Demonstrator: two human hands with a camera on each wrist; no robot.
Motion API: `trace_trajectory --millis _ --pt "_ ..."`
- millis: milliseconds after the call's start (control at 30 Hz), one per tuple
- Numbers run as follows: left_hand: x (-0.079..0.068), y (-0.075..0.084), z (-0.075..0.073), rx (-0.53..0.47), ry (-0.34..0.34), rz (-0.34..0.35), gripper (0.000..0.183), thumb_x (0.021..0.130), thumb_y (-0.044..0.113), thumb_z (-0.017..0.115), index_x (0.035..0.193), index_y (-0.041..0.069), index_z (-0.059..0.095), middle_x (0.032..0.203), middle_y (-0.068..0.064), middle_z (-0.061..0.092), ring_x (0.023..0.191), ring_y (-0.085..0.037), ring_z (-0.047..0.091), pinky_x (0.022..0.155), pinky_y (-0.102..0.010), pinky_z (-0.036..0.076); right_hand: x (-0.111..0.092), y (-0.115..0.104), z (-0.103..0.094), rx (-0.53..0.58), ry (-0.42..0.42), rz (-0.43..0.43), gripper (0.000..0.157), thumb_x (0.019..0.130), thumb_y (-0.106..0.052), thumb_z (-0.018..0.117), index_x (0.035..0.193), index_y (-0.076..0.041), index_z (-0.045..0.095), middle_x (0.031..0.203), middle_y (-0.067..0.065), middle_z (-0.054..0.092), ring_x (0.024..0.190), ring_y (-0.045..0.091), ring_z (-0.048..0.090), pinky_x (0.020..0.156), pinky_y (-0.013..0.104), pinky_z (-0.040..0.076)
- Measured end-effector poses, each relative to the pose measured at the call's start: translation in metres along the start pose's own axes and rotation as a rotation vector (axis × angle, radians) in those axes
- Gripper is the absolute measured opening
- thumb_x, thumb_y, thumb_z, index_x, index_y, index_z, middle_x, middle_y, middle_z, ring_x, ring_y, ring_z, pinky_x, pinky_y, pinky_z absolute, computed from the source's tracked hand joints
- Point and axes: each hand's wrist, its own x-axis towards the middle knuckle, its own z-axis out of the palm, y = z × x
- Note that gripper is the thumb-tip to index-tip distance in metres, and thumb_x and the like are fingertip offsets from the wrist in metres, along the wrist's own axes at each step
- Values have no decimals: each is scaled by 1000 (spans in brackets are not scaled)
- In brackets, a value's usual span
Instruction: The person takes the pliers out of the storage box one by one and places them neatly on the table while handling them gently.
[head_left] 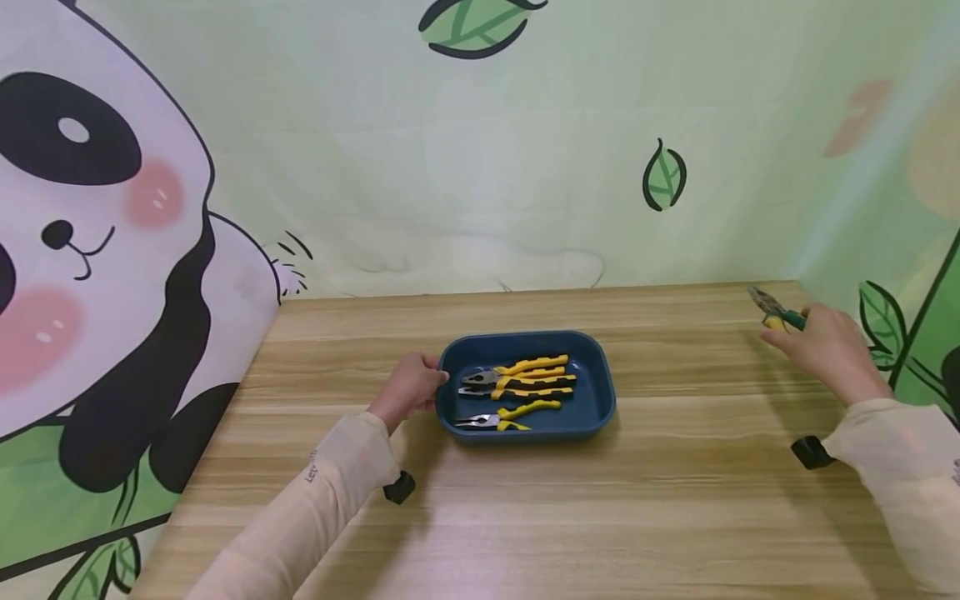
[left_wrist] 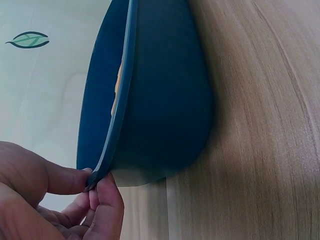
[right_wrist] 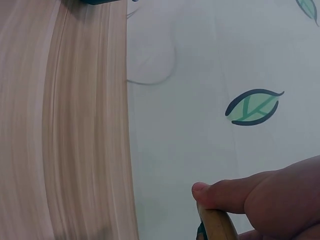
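Note:
A blue rectangular tray (head_left: 525, 435) stands on the table with several pairs of pliers inside, their handles yellow or yellow and black. Long-nose pliers (head_left: 487, 421) lie nearest its front wall. My left hand (head_left: 411, 387) pinches the tray's left rim between thumb and fingers; the left wrist view shows the thumb (left_wrist: 65, 180) on top of the rim. Over the table's far right, my right hand (head_left: 836, 350) grips pliers (head_left: 767, 304) with green and yellow handles, jaws pointing up and left. In the right wrist view only part of a yellow handle (right_wrist: 217, 225) shows under the thumb.
The wood-grain table (head_left: 525, 517) ends at the back against a pale green cloth (head_left: 360, 167) printed with leaves and a panda. More printed cloth hangs at the right side. A small black block (head_left: 812, 452) sits at the right wrist, another (head_left: 400, 487) at the left.

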Motion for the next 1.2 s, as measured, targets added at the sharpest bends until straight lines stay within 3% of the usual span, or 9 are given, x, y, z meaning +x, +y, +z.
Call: trace_trajectory --millis 233,333,600,833,1067,1167,1200 --pt "4 -3 0 9 -1 13 6 101 -5 55 103 -8 59 83 -10 52 65 -18 54 58 -30 53 -2 13 3 14 19 13 90 103 -44 58 139 32 27 108 45 53 67 33 48 59 42 40" --pt "3 -3 0 -9 1 21 6 101 -5 54 104 -8 59 85 -10 54 65 -17 56 57 -29 53 -3 18 4 13 29 20 87 103 -41 59 138 33 28 100 40 56 67 33 48 57 40 38" --pt "-2 0 0 -15 4 9 10 102 -4 53 109 -9 58 82 -8 51 63 -14 52 56 -26 51 -2 28 8 6 27 39 87 103 -45 58 136 32 33 122 50 45 89 47 51 69 53 45" --pt "0 -1 -1 1 -2 16 9 102 -4 54 105 -10 59 72 -3 45 60 -13 48 57 -27 52 -2 36 11 6 31 48 85 103 -42 59 135 33 33 115 47 50 77 39 51 61 45 44" --pt "-1 0 0 14 6 8 8 102 -3 54 106 -8 59 93 -12 55 71 -19 56 58 -27 53 -1 39 14 2 5 73 87 104 -43 58 135 33 32 128 53 39 102 58 51 78 62 47" --pt "-1 0 0 6 7 10 8 102 -4 54 105 -8 59 97 -16 57 72 -20 58 58 -27 54 0 40 15 11 4 72 80 103 -42 59 131 30 40 113 48 48 92 54 52 70 58 47" --pt "-1 -1 0 5 7 12 8 102 -4 54 105 -8 59 97 -16 57 72 -20 58 58 -28 54 1 41 16 16 1 71 74 103 -42 59 122 29 45 102 44 52 83 50 53 65 54 47"
